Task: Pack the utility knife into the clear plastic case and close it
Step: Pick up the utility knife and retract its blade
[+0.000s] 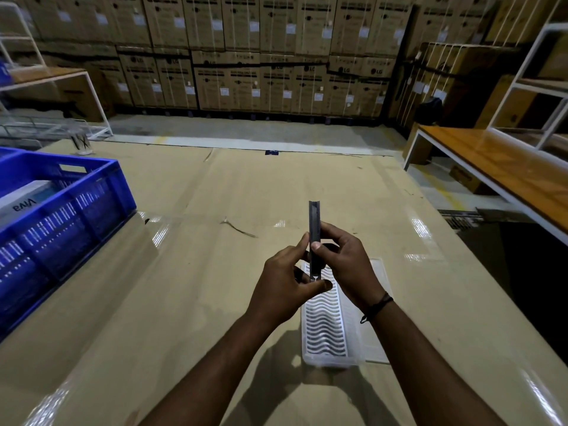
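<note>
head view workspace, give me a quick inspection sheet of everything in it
surface: glossy tan cardboard-covered table, creased
job's things: slim grey utility knife held upright in both hands; clear plastic case with wavy white insert lies open on the table, empty
clutter: blue plastic crate at left holding a white box
hands: left hand and right hand both grip the knife
cables: nothing seen
surroundings: stacked brown cartons, wooden bench at right

blue crate, stacked cartons

Dark grey utility knife, clear wavy-ribbed white case, blue slotted crate, tan table
</note>
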### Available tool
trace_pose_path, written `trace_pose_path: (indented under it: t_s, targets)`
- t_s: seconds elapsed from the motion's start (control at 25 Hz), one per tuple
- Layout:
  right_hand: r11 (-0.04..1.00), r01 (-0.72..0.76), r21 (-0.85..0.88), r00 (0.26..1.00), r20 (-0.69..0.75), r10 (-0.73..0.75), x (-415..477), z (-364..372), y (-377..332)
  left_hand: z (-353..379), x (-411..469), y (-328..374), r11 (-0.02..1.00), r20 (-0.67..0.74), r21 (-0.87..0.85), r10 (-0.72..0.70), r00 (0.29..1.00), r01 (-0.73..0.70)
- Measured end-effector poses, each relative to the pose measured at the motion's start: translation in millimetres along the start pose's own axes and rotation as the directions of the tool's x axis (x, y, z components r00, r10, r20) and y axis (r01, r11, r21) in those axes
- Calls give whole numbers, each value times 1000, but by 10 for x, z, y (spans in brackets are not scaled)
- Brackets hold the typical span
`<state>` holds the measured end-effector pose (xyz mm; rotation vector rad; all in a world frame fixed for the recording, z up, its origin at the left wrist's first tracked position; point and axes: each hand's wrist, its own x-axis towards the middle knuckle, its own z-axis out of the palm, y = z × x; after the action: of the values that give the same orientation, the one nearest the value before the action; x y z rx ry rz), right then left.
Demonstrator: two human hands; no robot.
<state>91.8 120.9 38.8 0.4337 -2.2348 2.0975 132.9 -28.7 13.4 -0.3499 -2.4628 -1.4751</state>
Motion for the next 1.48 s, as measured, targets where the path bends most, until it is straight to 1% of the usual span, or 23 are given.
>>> trace_pose_path:
  t_s: [0.16, 0.32, 0.4, 0.48, 0.56, 0.64, 0.72, 0.84, 0.92, 1.0, 1.08, 1.2, 1.48]
  targets:
    - [999, 5, -53, 1000, 11, -5, -28, -40, 41, 27, -16, -18, 1000, 6, -7, -6, 1000, 6]
    - [989, 4, -147, 1000, -4, -5, -78, -87, 69, 71, -25, -45, 1000, 18, -3, -15, 1000, 15]
    - [981, -28, -191, 999, -44, 20, -97, -105, 98, 70, -36, -48, 999, 52, -7, -42, 998, 43]
    - [973, -72, -219, 994, -100, 51, -120, -136, 142, 68, -63, -79, 997, 120, -6, -81, 990, 82]
    - [952, -137, -273, 984, -150, 99, -146, -173, 218, 80, -107, -144, 987, 142, -14, -157, 977, 161]
    - [897, -217, -385, 970, -185, 155, -173, -216, 347, 118, -138, -254, 967, 72, 12, -254, 964, 254]
    - [846, -289, -448, 955, -192, 225, -207, -234, 483, 174, -168, -381, 937, 6, 108, -334, 943, 331]
    - [759, -325, -565, 945, -157, 288, -244, -171, 650, 271, -230, -511, 893, 19, 179, -423, 906, 414]
    - [698, -315, -643, 944, -136, 301, -242, -92, 753, 320, -247, -562, 870, 43, 142, -482, 875, 472]
    - [621, -294, -727, 946, -127, 299, -219, -29, 860, 350, -233, -589, 851, 69, 62, -525, 848, 521]
    - [546, -268, -793, 948, -116, 297, -191, 19, 952, 360, -218, -595, 845, 90, 32, -534, 841, 534]
    - [466, -254, -848, 941, -105, 323, -144, 81, 1049, 351, -219, -592, 847, 106, 9, -530, 842, 532]
    - [390, -238, -890, 941, -112, 320, -83, 97, 1184, 355, -245, -592, 850, 118, -1, -523, 844, 527]
